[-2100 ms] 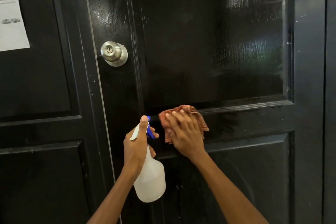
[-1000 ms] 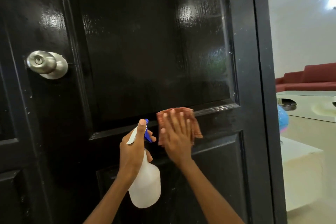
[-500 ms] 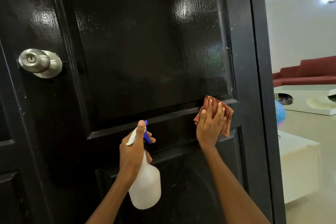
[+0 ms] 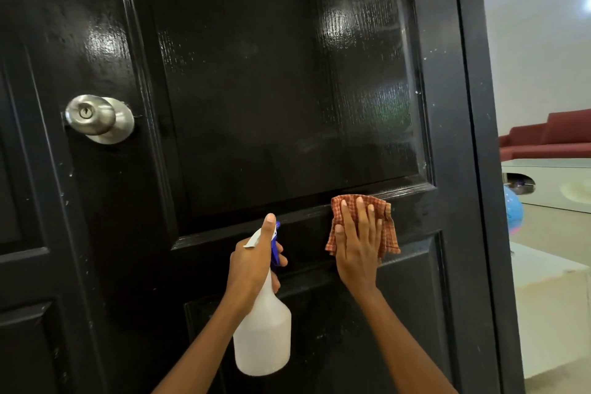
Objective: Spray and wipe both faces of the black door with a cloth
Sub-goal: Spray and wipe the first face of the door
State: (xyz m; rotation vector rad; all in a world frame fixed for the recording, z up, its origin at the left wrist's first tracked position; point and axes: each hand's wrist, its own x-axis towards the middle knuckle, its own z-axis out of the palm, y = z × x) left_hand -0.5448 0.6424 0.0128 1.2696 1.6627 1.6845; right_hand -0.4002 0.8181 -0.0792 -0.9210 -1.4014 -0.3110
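The glossy black door (image 4: pixel 271 89) fills most of the view, with a raised upper panel and a horizontal rail below it. My right hand (image 4: pixel 358 249) lies flat with straight fingers on an orange checked cloth (image 4: pixel 388 230), pressing it against the rail just under the upper panel, right of centre. My left hand (image 4: pixel 252 262) grips the neck of a white spray bottle (image 4: pixel 263 336) with a blue trigger, held just left of the cloth, its body hanging down in front of the lower panel.
A round steel door knob (image 4: pixel 96 118) sits at the left of the door. Past the door's right edge lies a bright room with a red sofa (image 4: pixel 550 137), a white low table (image 4: pixel 550 185) and a blue ball (image 4: pixel 513 214).
My right hand slid the cloth right along the rail, then part of the way back to the left. The left hand with the bottle stayed put. The view shifted right, revealing the room.
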